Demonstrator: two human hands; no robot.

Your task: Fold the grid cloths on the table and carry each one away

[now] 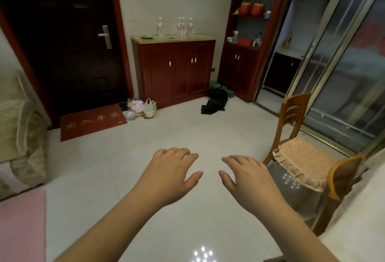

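Two bare hands held out over a glossy tiled floor

The left hand and right hand hover palm-down, fingers loosely spread and holding nothing; no grid cloth shows anywhere in view. Beside them stands a wooden chair with a frilled cushion; beyond, a red lacquered cabinet bearing clear plastic bottles

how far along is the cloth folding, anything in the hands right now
Nothing is in hand: the left hand and right hand are both open and empty, held out over the tiled floor. No grid cloth or table is clearly in view, so what is folded or left cannot be judged. Ahead stand a red cabinet and a wooden chair.
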